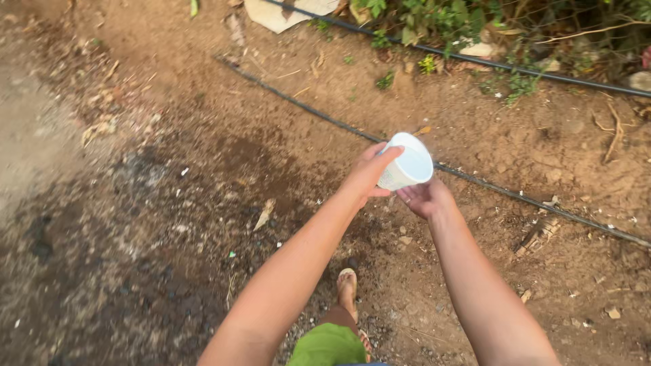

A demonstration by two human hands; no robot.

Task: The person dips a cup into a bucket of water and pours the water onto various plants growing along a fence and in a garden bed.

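Observation:
A small white plastic cup with a ribbed wall is held out in front of me, its mouth tilted up and to the right. My left hand grips its left side, thumb along the rim. My right hand supports it from below with the fingers under its base. The inside of the cup looks white; I cannot tell whether anything is in it.
Bare brown dirt lies all around, darker and damp at the left. Two thin black hoses run diagonally across the ground. Green plants line the top edge. My sandalled foot stands below the hands.

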